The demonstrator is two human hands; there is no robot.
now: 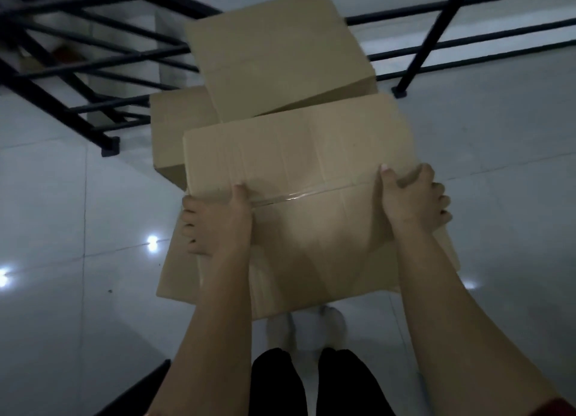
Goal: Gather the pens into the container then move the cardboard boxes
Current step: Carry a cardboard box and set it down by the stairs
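At the centre of the view a large cardboard box [305, 197] of plain brown, creased board is held between two bare hands, with a strip of shiny clear tape [290, 196] running across its top seam. The left hand [215, 225] grips the box at its 9 o'clock edge, thumb on the top face and fingers curled around the side. The right hand [411, 197] grips the 3 o'clock edge in the same way, thumb on top, fingers wrapped over the corner. Toward 12 o'clock a second box [274, 54] lies tilted, its near edge behind the held box, and at 10 o'clock a third box [174, 128] stands lower, partly hidden. Black metal bars of a rack [93, 63] cross the upper part of the view. The floor [62, 197] is smooth, glossy grey tile with bright light reflections. At 6 o'clock black trouser legs [280, 381] and pale, blurred shoes [333, 322] are seen.
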